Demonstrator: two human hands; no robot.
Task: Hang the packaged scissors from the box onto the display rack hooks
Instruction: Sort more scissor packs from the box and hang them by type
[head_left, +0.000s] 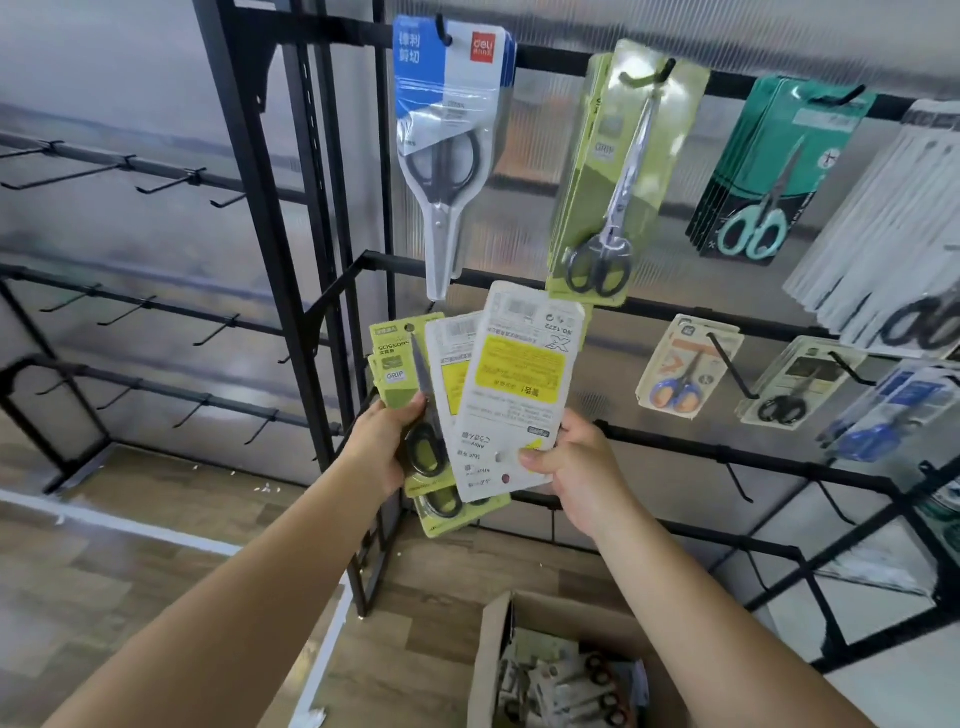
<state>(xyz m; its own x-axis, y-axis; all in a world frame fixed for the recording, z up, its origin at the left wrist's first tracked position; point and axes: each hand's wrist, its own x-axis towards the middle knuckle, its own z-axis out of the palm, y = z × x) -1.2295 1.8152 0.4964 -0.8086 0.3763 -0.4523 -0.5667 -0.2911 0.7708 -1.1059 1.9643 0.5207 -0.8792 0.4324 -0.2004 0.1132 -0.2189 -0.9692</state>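
Standing behind everything, the black display rack (332, 218) carries hung scissor packs on its upper hooks, while the open cardboard box (493, 654) of further packs sits on the floor below. The left hand (382, 441) grips a fan of green packaged scissors (402, 374). The right hand (576, 467) pinches a white pack (519, 395), back side showing, overlapping them.
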